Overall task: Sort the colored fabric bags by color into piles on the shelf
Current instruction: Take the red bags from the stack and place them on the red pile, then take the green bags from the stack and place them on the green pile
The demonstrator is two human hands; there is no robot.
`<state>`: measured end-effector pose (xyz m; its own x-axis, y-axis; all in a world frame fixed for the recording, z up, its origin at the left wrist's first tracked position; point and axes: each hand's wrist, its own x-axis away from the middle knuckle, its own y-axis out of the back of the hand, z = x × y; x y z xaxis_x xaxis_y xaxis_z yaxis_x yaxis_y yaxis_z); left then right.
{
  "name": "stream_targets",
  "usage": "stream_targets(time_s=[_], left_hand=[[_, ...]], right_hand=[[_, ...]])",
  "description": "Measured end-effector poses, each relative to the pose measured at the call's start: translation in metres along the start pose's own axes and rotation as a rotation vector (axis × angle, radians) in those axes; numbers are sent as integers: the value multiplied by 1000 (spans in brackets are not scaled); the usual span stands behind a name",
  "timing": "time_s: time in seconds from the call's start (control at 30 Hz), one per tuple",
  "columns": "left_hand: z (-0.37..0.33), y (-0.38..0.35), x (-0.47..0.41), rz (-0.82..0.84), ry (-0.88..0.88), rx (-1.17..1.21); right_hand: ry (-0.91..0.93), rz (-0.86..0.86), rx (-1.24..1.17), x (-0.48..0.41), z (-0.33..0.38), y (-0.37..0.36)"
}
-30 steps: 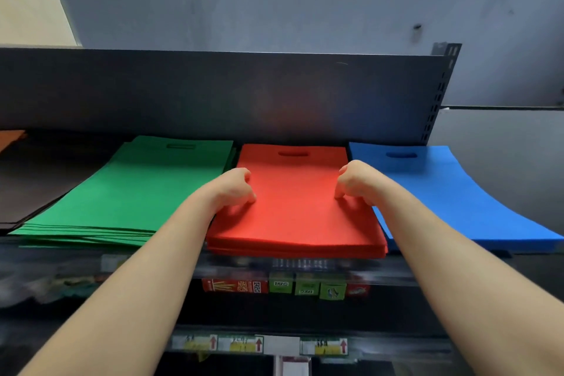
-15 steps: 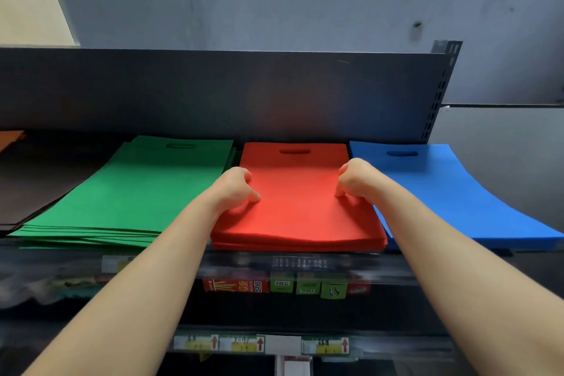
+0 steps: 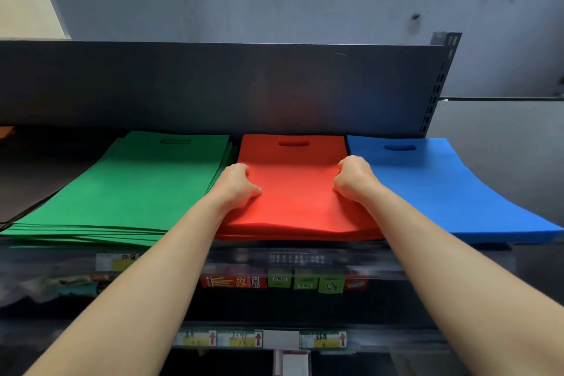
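While lying flat on the black shelf, three bright piles of bags in a row. Far left, a tiny orange bit, then a dark pile, too dim to tell more. Next, the green pile, fanned out a little at the front. Then the left hand, fingers curled, gripping the left edge of the red pile. Sits in the middle, between green and blue. On its right edge, the right hand, fingers curled, gripping too. Last, the blue pile, just beside the red one. Down below, yellow price tags.
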<state>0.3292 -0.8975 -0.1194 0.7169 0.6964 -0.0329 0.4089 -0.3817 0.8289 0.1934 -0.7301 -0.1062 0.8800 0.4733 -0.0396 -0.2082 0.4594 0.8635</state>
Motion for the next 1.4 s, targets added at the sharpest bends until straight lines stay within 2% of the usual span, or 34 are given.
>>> stream_targets(time_s=[0.27,0.4,0.57,0.7,1.0,1.23,1.4], left_hand=[[-8,3,4,27,-13,-187],[-14,14,8,-82,-69,-189],[-14,46,21,-213,-151,-77],[7,75,35,-294,-142,-27],[86,106,57,-312,41,-135],[119,120,65,-328,159,-237],[148,137,62,-315,263,-301]], right_hand=[[67,-25,150,7,2,0],[77,-158,277,19,19,9],[245,-234,258,30,60,16],[334,-133,95,40,102,-6],[473,43,6,65,171,-67],[464,203,5,62,194,-95],[325,270,26,59,203,-111]])
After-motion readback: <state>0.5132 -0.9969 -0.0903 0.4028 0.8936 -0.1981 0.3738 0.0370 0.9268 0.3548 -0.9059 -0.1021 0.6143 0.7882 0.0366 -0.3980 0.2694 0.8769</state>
